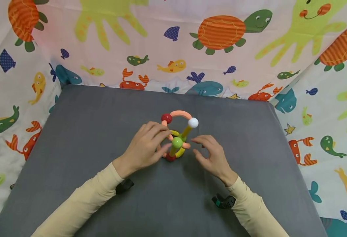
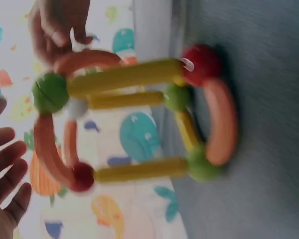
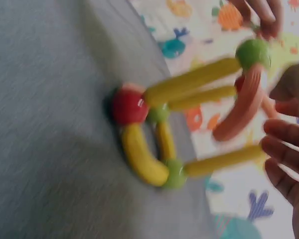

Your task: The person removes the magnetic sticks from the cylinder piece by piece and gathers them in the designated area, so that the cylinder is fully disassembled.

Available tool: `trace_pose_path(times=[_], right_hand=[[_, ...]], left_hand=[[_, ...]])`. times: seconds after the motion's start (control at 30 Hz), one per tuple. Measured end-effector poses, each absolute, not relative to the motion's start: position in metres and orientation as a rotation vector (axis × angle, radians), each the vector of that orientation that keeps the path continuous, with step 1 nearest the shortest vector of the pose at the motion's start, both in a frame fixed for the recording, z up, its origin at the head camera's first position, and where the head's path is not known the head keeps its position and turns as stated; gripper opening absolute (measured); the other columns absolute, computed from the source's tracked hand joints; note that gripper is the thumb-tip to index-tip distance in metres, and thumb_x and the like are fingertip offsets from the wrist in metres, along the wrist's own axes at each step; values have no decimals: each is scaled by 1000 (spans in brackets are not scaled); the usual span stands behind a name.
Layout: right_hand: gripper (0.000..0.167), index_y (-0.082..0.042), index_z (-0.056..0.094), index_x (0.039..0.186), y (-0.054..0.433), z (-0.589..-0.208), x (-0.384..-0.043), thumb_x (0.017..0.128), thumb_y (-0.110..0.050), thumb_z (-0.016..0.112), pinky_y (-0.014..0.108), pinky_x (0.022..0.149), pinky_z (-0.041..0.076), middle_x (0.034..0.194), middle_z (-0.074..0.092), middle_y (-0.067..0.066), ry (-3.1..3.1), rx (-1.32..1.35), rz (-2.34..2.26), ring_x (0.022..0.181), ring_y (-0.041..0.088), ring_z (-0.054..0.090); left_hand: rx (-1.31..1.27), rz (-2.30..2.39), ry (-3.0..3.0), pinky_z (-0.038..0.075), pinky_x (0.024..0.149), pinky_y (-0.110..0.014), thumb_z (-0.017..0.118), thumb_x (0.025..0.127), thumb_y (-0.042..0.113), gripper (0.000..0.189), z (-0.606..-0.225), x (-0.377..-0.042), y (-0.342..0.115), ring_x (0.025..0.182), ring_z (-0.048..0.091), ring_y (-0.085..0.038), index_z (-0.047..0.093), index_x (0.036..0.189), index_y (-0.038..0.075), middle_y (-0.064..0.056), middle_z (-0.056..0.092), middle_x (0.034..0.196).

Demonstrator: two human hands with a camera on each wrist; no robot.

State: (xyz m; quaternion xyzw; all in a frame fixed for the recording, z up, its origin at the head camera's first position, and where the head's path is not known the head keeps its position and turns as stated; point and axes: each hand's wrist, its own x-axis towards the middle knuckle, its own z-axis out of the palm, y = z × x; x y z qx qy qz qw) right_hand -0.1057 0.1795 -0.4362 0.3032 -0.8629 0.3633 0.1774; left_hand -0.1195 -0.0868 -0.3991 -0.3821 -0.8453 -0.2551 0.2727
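A frame of balls and rods, like a magnetic building toy, stands upright on the grey table. Yellow straight rods (image 2: 124,78) rise from its base to a top of orange curved rods (image 1: 180,113). At the upper corners are a green ball (image 1: 177,142), a white ball (image 1: 193,122) and a red ball (image 1: 166,118). One orange curved rod (image 3: 239,109) juts from the green ball with its far end free. My left hand (image 1: 146,144) is beside the frame's upper left, fingers spread. To the right, my right hand (image 1: 212,156) has loosely bent fingers and holds nothing.
The grey table (image 1: 102,118) reaches back to a hanging cloth (image 1: 155,36) printed with sea animals, which also lines both sides. Dark wrist devices (image 1: 124,186) sit under both cream sleeves (image 1: 81,200).
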Motion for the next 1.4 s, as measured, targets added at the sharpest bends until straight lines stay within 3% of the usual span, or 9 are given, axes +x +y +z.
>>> trace_pose_path(times=[0.13, 0.33, 0.6, 0.77, 0.97, 1.1, 1.4], right_hand=[[30, -7, 68, 112, 164, -433, -110, 85, -16, 77, 36, 85, 51, 108, 68, 8, -2370, 1044, 947, 98, 21, 61], [25, -7, 71, 102, 153, -433, -115, 94, -30, 65, 33, 77, 52, 94, 70, 5, -2279, 1057, 874, 85, 17, 62], [14, -6, 70, 98, 155, -428, -116, 92, -19, 68, 30, 72, 50, 91, 67, 5, -2321, 1029, 864, 81, 16, 57], [14, -11, 72, 105, 182, -426, -117, 94, -18, 67, 28, 69, 50, 94, 66, 2, -2591, 769, 1139, 78, 12, 60], [30, -10, 70, 118, 236, -449, -138, 99, -30, 58, 38, 83, 52, 97, 74, 6, -2986, 207, 1201, 93, 19, 66], [30, -8, 70, 118, 246, -469, -152, 99, -28, 59, 47, 90, 51, 99, 75, 11, -3053, 174, 1182, 97, 27, 67], [22, -2, 73, 108, 256, -487, -158, 96, -17, 62, 52, 88, 49, 103, 70, 20, -2978, 195, 930, 96, 36, 65]], left_hand=[[-1111, -514, -2309, 46, 79, -35, 77, 84, 38, 37, -397, -121, -71, 100, 54, -22, 72, 108, 11, -3, 67, 103], [-1101, -455, -2315, 45, 76, -35, 78, 82, 40, 38, -401, -120, -69, 97, 54, -22, 74, 107, 13, -1, 70, 101], [-1089, -475, -2307, 45, 79, -36, 78, 82, 37, 33, -401, -122, -67, 100, 55, -23, 74, 106, 14, -1, 71, 101], [-1074, -445, -2309, 45, 78, -36, 78, 83, 38, 34, -401, -122, -70, 99, 55, -22, 74, 106, 14, -1, 70, 100], [-1058, -420, -2334, 44, 76, -36, 77, 84, 36, 32, -396, -122, -83, 98, 55, -23, 74, 106, 14, -1, 70, 99], [-1041, -434, -2347, 44, 76, -36, 79, 82, 35, 34, -397, -121, -91, 98, 55, -24, 74, 106, 12, -2, 70, 100], [-905, -725, -2353, 45, 76, -38, 74, 87, 23, 26, -402, -121, -91, 98, 58, -26, 70, 106, 6, -8, 66, 104]])
